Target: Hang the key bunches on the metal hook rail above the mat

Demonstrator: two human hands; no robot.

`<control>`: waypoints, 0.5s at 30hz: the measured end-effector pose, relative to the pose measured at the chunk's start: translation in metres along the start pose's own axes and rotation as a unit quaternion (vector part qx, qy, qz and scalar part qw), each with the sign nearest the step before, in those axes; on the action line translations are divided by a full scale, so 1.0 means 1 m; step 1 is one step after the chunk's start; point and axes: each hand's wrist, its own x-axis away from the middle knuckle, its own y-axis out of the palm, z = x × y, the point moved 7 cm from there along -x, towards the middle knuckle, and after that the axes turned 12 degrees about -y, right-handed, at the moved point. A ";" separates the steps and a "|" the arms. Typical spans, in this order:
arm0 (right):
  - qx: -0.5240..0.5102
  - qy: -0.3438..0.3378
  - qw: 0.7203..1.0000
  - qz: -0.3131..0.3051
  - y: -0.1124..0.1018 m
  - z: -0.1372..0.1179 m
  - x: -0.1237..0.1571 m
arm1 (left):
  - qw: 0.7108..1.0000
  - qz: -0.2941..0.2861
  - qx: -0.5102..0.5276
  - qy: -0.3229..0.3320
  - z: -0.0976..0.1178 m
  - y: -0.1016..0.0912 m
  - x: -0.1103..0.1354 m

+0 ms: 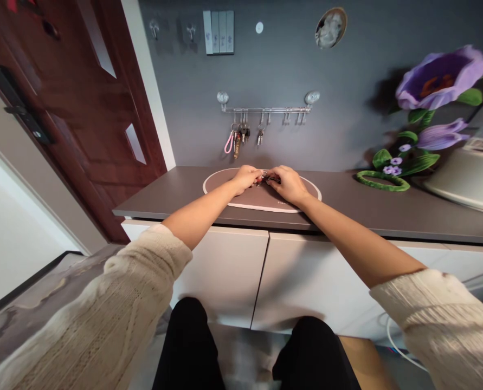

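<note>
My left hand (246, 180) and my right hand (289, 184) meet over a small metal key ring with dark keys (269, 177). Fingers of both hands pinch it from either side, and they hide most of it. Just beneath my hands lies an oval brown mat with a pale rim (265, 199), on a grey-brown cabinet top (172, 189). My forearms reach forward over the cabinet's front edge.
A wall rail with hooks (266, 109) holds several hanging keys above the mat. A green-leaved purple flower decoration (436, 103) and a white appliance (469, 179) stand to the right. A dark wooden door (78, 130) is on the left.
</note>
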 end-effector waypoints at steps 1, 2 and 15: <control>0.000 -0.003 1.000 -0.003 0.001 0.000 0.000 | 1.000 -0.008 0.022 -0.009 -0.001 0.000 -0.001; 0.001 -0.006 1.000 -0.004 0.001 0.000 0.000 | 0.999 -0.013 0.040 -0.017 -0.002 0.000 -0.001; 0.020 -0.012 1.000 0.006 0.000 -0.004 -0.002 | 0.980 -0.085 0.174 -0.050 -0.004 0.007 -0.001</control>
